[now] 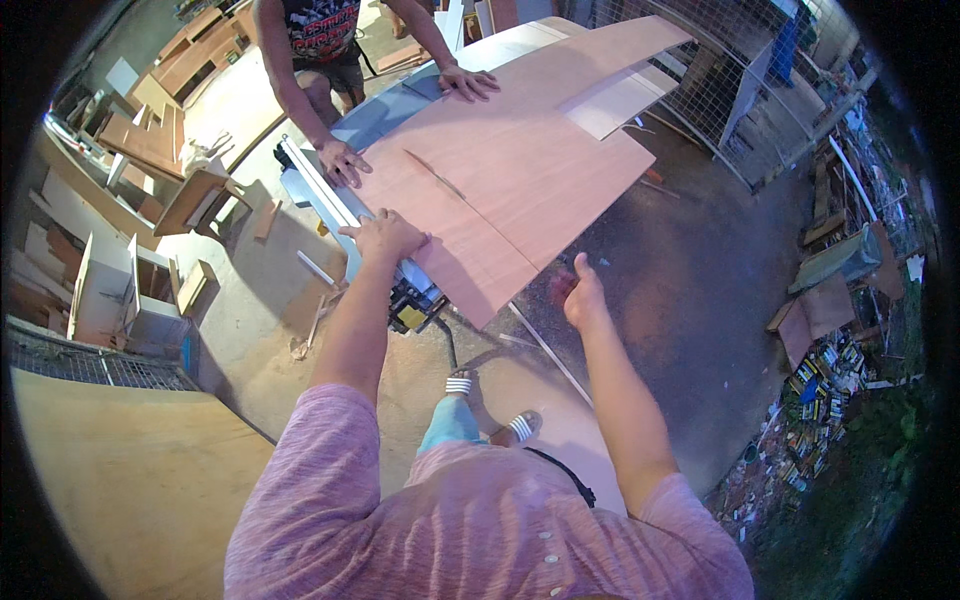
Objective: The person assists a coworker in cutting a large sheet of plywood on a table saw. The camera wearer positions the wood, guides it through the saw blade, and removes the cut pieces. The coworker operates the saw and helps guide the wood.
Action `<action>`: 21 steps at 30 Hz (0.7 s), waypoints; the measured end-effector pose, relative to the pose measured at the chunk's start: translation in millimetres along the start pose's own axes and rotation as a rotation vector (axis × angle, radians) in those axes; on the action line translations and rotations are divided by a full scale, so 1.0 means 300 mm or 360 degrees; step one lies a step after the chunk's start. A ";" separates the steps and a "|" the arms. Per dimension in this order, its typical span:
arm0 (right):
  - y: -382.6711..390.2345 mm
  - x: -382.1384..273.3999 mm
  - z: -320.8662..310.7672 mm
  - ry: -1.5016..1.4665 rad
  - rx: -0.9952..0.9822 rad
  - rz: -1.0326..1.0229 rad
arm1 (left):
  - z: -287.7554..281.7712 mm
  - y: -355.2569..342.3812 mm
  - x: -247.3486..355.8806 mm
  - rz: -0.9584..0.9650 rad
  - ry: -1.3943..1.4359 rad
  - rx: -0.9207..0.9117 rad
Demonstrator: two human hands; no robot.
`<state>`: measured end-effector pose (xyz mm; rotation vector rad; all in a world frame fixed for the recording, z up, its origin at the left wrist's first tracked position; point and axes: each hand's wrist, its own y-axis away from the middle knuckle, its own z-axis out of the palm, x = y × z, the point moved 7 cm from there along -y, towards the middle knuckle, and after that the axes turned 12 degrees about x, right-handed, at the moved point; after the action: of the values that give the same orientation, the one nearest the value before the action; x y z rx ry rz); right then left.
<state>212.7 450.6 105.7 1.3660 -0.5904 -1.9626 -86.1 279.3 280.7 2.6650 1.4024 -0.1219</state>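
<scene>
A large reddish plywood sheet [520, 140] lies across a blue-grey table saw [385, 120]. A straight cut line runs through the sheet to its near edge, with a thin dark blade-like piece [435, 174] standing at its far end. My left hand [388, 237] rests with fingers stretched over the sheet's left edge and the pale fence rail [325, 183]. Off the sheet's near right edge, my right hand [585, 295] hangs in the air, thumb raised. Its other fingers are smeared and partly hidden, with a reddish blur beside them.
Across the saw, a co-worker [330, 80] has both hands flat on the sheet. Wooden pieces [150, 140] and cabinet parts stand at left. A wire mesh cage [710, 80] is at the far right, scrap [825, 390] below it. A pale strip [550, 350] lies near my feet.
</scene>
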 end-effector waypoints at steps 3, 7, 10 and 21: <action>-0.100 -0.109 0.057 -0.0071 -0.0095 -0.0075 | 0.014 -0.020 0.011 0.0031 0.0058 0.0007; -0.131 -0.146 0.224 -0.0320 -0.0311 0.0004 | 0.018 -0.029 -0.019 0.0088 0.0189 0.0287; -0.164 -0.206 0.248 -0.0287 -0.0392 -0.0043 | -0.031 0.060 0.029 0.0379 0.0824 0.0897; -0.245 -0.222 0.235 -0.0146 -0.0204 -0.0158 | 0.571 0.630 0.220 -0.1149 0.3353 -0.1172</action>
<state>142.7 548.8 122.4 1.2536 -0.4372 -2.1136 104.9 201.4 117.0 0.7644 1.6807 2.8237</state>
